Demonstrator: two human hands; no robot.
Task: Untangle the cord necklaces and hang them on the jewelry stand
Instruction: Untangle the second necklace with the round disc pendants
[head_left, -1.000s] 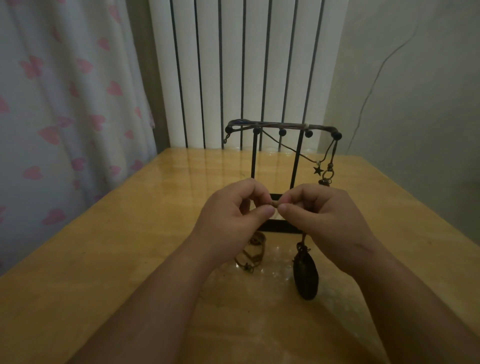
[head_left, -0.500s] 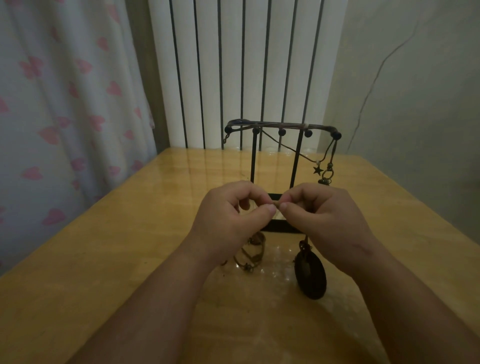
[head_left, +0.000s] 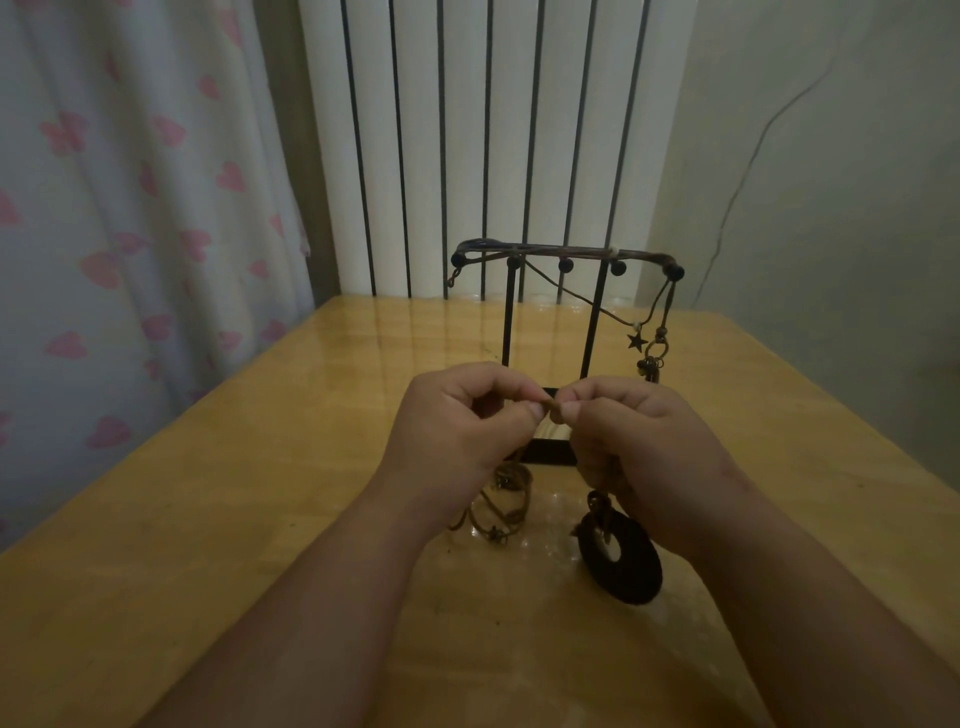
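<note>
Honestly, tugging too hard could cinch any knot tighter, or swing the ring pendant (head_left: 621, 561) into the jewelry stand (head_left: 566, 254) at 12 o'clock. Left hand (head_left: 457, 431) and right hand (head_left: 639, 447) both have fingers (head_left: 527, 414) pinched on the cord (head_left: 553, 410), a short stretch bridging the thumbs; slack loops trail onto the counter (head_left: 260, 519) at the left hand's 6 o'clock

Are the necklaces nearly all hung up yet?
Partly. One star-charm cord necklace hangs on the black metal jewelry stand. The left hand and right hand pinch a brown cord carrying a black ring pendant; that one is not yet hung.
</note>
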